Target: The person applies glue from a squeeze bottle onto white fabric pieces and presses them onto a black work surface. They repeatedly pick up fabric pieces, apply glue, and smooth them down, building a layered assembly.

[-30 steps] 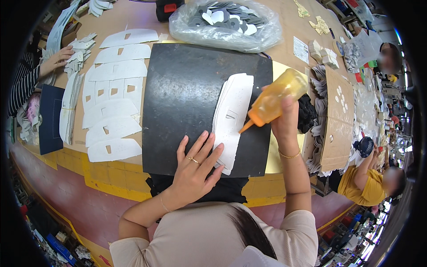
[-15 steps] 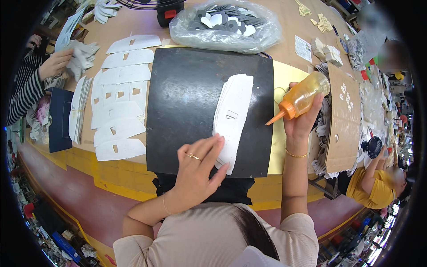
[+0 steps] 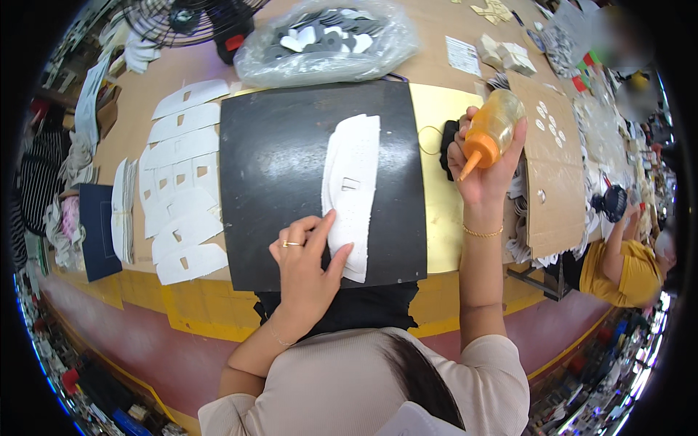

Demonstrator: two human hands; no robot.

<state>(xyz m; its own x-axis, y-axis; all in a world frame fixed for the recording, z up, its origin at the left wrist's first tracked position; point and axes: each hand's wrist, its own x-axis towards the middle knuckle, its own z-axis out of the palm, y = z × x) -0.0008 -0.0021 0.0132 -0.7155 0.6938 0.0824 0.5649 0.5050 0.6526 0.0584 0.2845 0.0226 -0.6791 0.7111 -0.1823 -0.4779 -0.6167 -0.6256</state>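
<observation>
My left hand (image 3: 305,265) is at the lower left edge of a small, slightly fanned stack of white cut pieces (image 3: 356,160). Its thumb presses on top, with the index fingertip along the edge. The top piece has a small rectangular cut-out. Beneath the stack lies a black board (image 3: 273,174). To the right, my right hand (image 3: 491,156) is wrapped round a clear squeeze bottle (image 3: 502,116) of amber liquid, held in the air. Its orange nozzle tilts down to the left, apart from the stack.
More white cut pieces (image 3: 182,156) lie overlapping at the left, beside a banded bundle (image 3: 123,211). A clear bag of grey and white pieces (image 3: 327,43) and a black fan (image 3: 193,18) stand at the back. Cardboard (image 3: 556,174) is at the right; a person in yellow (image 3: 618,272) is beyond.
My right hand has raised the bottle a little, its nozzle pointing more downward. The left thumb and index finger have shifted on the pieces. The whole view has turned slightly.
</observation>
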